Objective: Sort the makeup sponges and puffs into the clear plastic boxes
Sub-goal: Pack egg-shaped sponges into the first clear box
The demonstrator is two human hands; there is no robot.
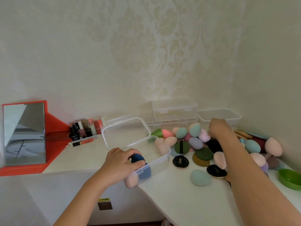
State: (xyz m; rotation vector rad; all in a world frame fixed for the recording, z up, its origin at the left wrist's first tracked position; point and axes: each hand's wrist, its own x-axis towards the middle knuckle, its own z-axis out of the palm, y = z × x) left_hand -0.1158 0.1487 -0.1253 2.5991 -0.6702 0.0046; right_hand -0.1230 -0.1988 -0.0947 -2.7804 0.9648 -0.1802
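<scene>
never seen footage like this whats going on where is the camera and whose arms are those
There is no machine here. The single picture comes from a wide-angle camera worn on a person's head, looking forward and down, so the two bare arms are the wearer's own. The left hand grips a dark blue sponge at the rim of an open clear box that already holds a few sponges. The right hand reaches into a heap of coloured sponges and flat puffs on the white table; whether it holds anything is hidden. A second clear box stands by the wall, a mirror and some cosmetics bottles on the left, a green bowl on the right.
</scene>
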